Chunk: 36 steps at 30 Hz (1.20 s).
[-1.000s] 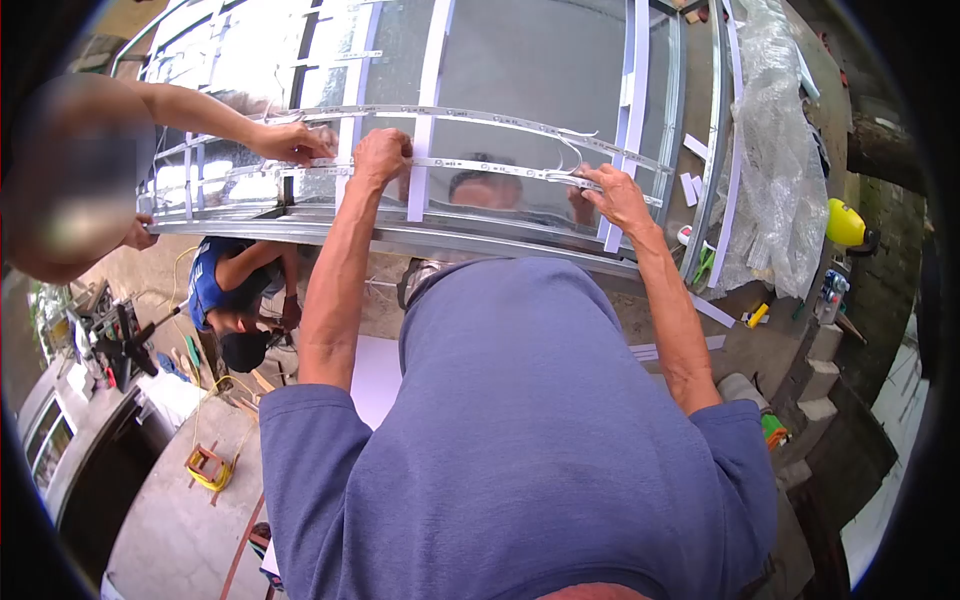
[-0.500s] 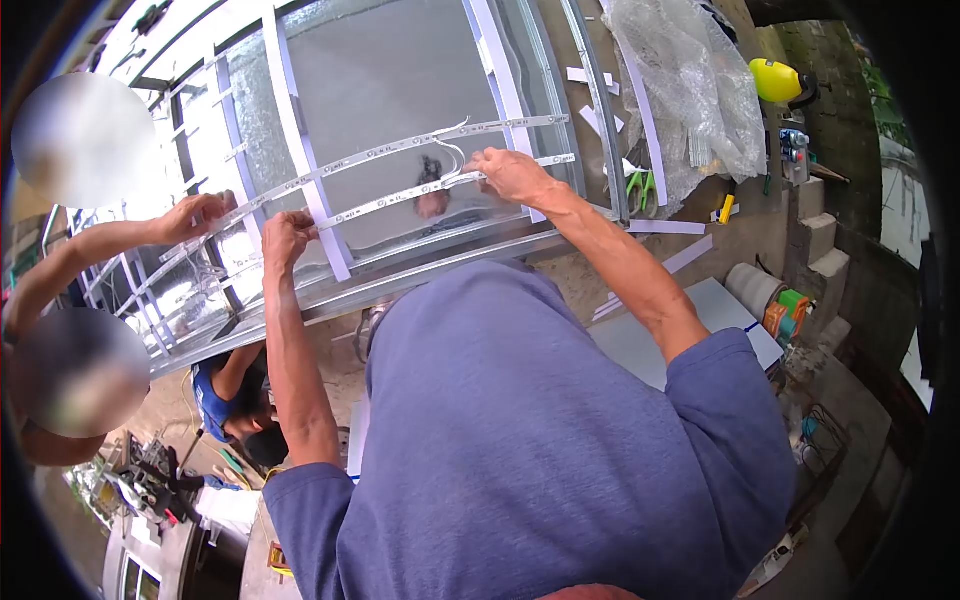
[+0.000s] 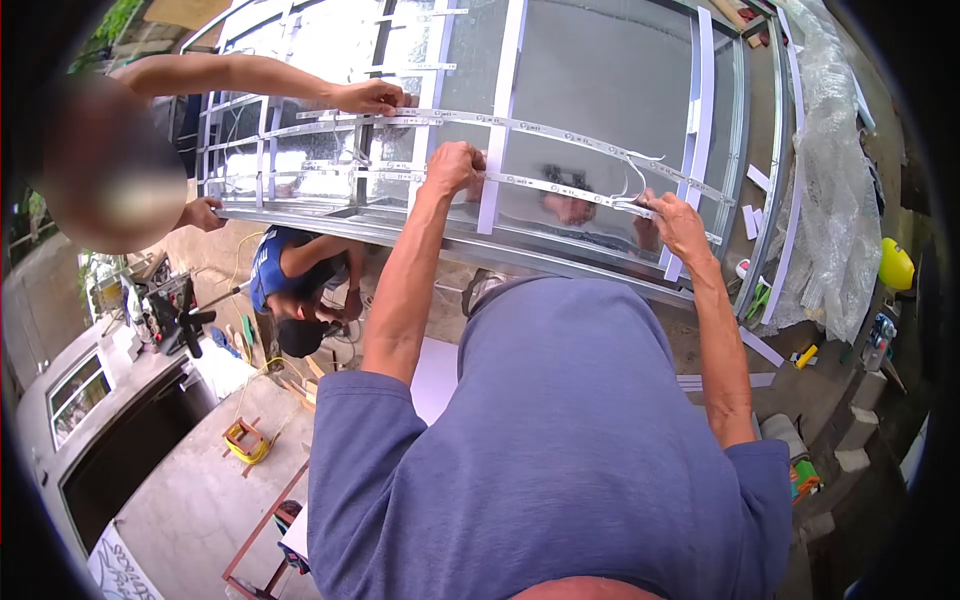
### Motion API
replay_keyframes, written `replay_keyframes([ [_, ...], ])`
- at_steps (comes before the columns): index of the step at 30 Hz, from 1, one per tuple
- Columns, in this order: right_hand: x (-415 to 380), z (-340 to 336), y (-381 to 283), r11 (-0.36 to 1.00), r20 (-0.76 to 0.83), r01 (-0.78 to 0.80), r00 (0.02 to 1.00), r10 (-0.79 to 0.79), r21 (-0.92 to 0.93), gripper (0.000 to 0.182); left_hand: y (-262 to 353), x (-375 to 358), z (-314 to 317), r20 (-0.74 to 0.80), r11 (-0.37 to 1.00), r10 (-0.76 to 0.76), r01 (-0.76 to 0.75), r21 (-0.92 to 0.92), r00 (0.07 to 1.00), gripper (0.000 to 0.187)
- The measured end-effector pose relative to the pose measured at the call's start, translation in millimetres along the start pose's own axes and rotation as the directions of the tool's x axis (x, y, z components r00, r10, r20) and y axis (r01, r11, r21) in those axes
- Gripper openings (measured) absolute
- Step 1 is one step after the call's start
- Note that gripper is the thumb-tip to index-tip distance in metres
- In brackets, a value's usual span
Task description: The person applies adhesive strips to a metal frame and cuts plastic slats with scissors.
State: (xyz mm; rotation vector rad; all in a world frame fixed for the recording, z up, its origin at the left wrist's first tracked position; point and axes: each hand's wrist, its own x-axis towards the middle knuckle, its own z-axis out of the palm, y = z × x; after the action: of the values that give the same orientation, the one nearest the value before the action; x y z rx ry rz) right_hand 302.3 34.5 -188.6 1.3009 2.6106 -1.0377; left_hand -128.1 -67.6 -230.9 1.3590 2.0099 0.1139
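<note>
Pinching near strip [image 3: 560, 187] beside its loose wires [image 3: 632, 180]: right hand [image 3: 678, 224]. Left hand [image 3: 452, 168]: fingers curled at same strip, farther left; exact grip cannot be told. Near strip lies across white bars [image 3: 506, 75] on metal frame [image 3: 570, 262]. Beyond, far strip [image 3: 565, 135] runs roughly parallel; at its left stretch, co-worker's hand [image 3: 370, 97], fingers bent down.

Daylight was bright; glare washed out the panel [image 3: 330, 40] at 11 o'clock. Fisheye distortion curved the edges; corners were black.
</note>
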Motion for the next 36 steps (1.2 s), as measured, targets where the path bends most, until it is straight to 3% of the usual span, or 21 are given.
replay_keyframes([
  [17,2.6,4.6,10.1,1.000,-0.034,0.010,0.999,-0.009,0.021,0.026,5.5,-0.4,-5.0,0.023,0.999,-0.032,0.032,0.008,0.999,0.022],
  [23,-11.9,-19.8,-10.6,0.998,-0.207,0.057,0.977,-0.057,-0.007,0.022,9.4,-1.3,-8.0,0.036,0.999,-0.044,0.043,0.011,0.998,0.023],
  [31,-67.5,-34.3,-49.9,0.981,-0.343,-0.062,0.931,0.124,0.186,0.019,10.9,-8.8,-12.9,0.022,0.998,0.039,-0.040,0.042,0.999,0.030],
  [36,-95.5,-22.0,-55.4,0.974,-0.469,-0.104,0.863,0.189,0.200,0.018,13.2,-21.0,-22.6,-0.101,0.999,0.048,-0.047,0.010,0.994,0.031],
])
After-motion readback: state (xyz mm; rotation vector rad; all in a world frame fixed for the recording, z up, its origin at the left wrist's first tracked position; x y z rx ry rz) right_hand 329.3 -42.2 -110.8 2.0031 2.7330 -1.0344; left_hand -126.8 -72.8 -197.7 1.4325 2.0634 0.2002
